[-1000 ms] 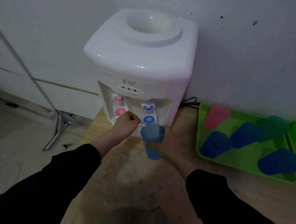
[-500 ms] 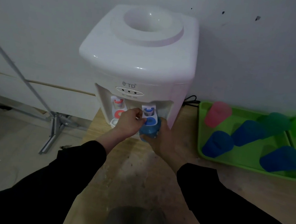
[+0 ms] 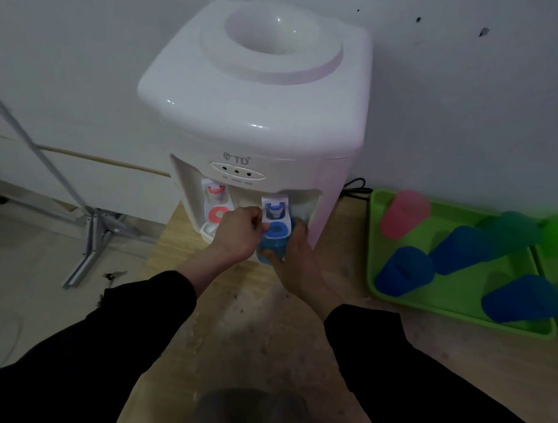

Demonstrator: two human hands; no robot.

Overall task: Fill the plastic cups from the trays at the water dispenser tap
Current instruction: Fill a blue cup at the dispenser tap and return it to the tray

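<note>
Looks like a plain utility room or improvised indoor corner rather than a fitted kitchen. Shows a small white water dispenser (image 3: 257, 105) on a worn, stained wooden tabletop (image 3: 251, 329) against a bare, scuffed grey wall (image 3: 487, 112). Holds green trays (image 3: 460, 311) of coloured plastic cups (image 3: 402, 270), a black cable (image 3: 354, 184) trailing behind, and a metal stand (image 3: 92, 236) on a pale floor (image 3: 8, 251).

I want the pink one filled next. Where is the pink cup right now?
In the head view, the pink cup sits in the far left corner of the green tray, just right of the water dispenser.
</note>
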